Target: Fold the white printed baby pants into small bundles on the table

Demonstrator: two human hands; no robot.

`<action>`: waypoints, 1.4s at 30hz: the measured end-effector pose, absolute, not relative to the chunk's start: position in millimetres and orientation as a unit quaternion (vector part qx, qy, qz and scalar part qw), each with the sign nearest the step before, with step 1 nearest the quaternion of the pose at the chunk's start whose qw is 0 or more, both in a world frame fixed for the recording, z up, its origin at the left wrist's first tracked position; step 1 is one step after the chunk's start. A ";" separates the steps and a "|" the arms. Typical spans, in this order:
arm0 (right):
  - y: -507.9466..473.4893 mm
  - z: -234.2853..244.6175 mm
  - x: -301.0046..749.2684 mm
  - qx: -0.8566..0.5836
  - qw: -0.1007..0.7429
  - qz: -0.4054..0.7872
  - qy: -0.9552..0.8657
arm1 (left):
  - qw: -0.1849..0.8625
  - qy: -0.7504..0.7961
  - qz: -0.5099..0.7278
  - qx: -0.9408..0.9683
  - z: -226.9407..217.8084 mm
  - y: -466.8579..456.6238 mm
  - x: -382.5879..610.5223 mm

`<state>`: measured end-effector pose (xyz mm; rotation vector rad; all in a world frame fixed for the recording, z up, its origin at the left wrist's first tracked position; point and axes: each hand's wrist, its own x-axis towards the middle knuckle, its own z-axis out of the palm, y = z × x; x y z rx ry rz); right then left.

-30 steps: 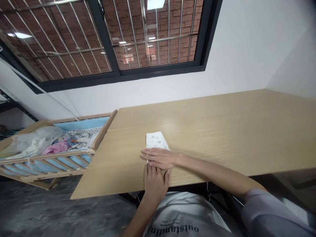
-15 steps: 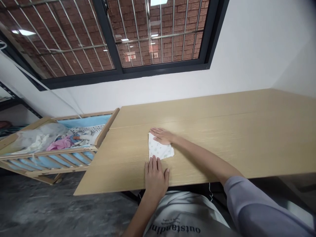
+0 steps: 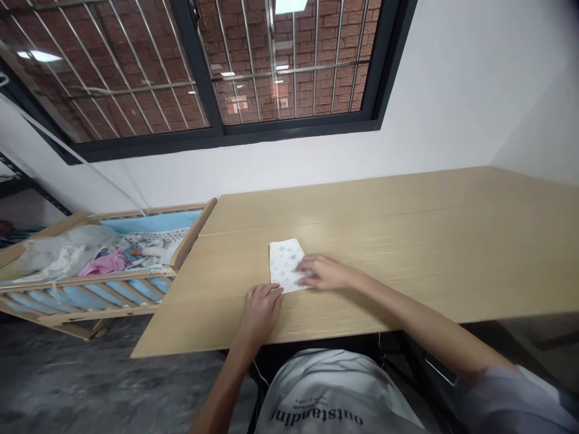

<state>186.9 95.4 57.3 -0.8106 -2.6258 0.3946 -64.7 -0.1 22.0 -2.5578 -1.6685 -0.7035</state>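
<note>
A small folded white cloth [image 3: 284,259] with a sparse grey print lies on the light wooden table [image 3: 407,241]. At its lower left corner my left hand [image 3: 262,307] is closed, fingertips and thumb together on the near edge. My right hand [image 3: 323,271] comes in from the right, its fingers bent and pinching the cloth's right side. That side of the cloth is partly hidden under the fingers.
Left of the table stands a wooden crib [image 3: 90,277] with blue lining, holding a pink cloth [image 3: 106,263], other fabrics and a clear plastic bag [image 3: 72,241]. A barred window [image 3: 289,66] is in the wall behind. The table's front edge runs close to my body.
My right hand has gone from lying flat on the cloth's top to gripping its right side. My left hand has shifted left, its fingers now bent at the corner. The cloth's outline differs.
</note>
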 end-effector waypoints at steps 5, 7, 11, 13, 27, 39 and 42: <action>67.0 26.2 202.5 -0.306 0.208 0.069 -0.927 | 0.000 -0.539 -0.183 -0.822 25.7 13.7 -68.7; 64.0 14.5 202.3 -0.311 0.236 0.043 -0.920 | 0.003 -0.538 -0.178 -0.824 27.1 15.3 -67.7; 56.0 16.3 197.5 -0.340 0.237 0.034 -0.909 | -0.008 -0.538 -0.171 -0.825 33.0 9.1 -66.1; 49.5 30.5 195.9 -0.368 0.216 0.064 -0.902 | -0.032 -0.538 -0.173 -0.825 39.9 1.9 -65.2; 117.9 73.2 170.4 -0.502 0.213 0.181 -0.818 | 0.021 -0.634 -0.165 -0.755 75.9 69.6 -40.3; 154.7 6.3 147.9 -0.541 0.301 0.163 -0.768 | 0.069 -0.696 -0.131 -0.702 28.6 111.5 -34.6; 154.0 7.7 149.9 -0.542 0.334 0.161 -0.754 | 0.066 -0.692 -0.159 -0.701 30.2 110.8 -36.1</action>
